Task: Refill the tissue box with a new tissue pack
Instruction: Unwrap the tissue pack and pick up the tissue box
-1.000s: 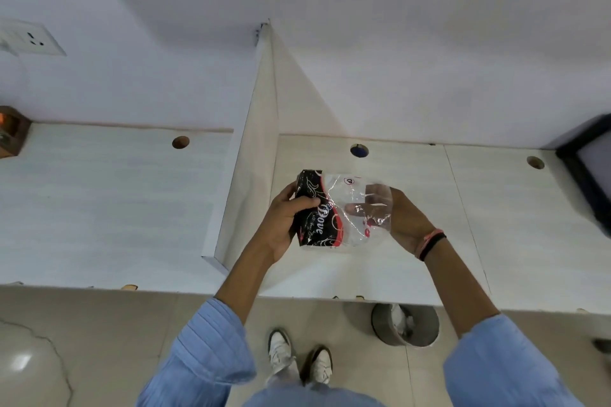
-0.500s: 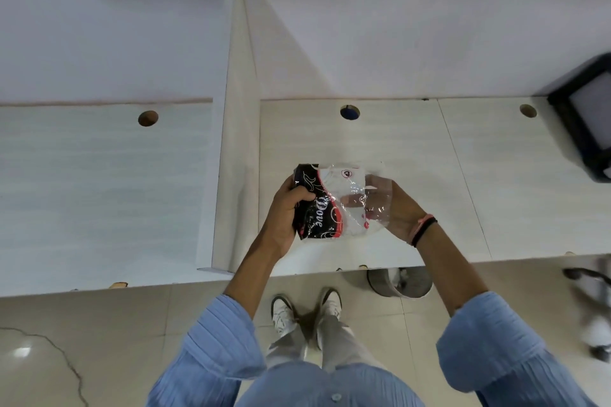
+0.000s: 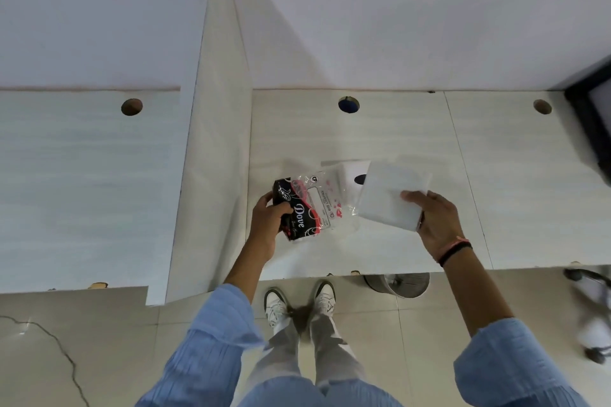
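Observation:
My left hand [image 3: 267,221] grips the black end of a black, red and clear plastic tissue wrapper [image 3: 310,211] just above the desk. My right hand [image 3: 436,225] holds a white stack of tissues [image 3: 393,195] by its near corner, right of the wrapper and outside it. Behind the stack a white tissue box [image 3: 350,175] stands on the desk. Its dark oval opening shows, and the stack hides its right part.
The pale desk [image 3: 512,208] has cable holes along the back, and an upright divider panel [image 3: 215,175] rises on my left. A black screen [image 3: 595,129] sits at the right edge. Below the desk front stand a grey bin [image 3: 396,284] and a chair base [image 3: 591,307].
My right hand has drawn the white tissue stack out of the wrapper and moved it right. The wrapper stays in my left hand. The white box has come into view.

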`<action>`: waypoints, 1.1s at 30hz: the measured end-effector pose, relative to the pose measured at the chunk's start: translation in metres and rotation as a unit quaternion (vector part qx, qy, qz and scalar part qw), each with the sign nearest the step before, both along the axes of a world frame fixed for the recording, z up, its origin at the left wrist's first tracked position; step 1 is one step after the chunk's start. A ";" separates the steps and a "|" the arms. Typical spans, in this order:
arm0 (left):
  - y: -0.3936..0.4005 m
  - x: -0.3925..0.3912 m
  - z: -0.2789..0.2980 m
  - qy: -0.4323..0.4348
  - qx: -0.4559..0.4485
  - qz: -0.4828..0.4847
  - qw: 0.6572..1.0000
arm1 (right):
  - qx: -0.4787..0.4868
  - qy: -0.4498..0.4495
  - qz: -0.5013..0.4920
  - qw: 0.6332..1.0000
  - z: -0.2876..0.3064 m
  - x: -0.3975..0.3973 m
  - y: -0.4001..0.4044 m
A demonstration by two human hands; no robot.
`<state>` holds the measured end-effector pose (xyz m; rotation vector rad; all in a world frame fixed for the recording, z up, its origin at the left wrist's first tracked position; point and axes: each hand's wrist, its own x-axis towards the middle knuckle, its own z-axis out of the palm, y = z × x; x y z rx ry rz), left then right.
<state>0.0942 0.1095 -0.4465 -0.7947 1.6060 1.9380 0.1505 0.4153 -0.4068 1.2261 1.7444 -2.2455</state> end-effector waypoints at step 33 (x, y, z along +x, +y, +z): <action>0.003 0.041 -0.074 0.228 -0.465 -0.223 0.826 | 0.164 -0.168 0.309 0.922 -0.145 -0.053 -0.152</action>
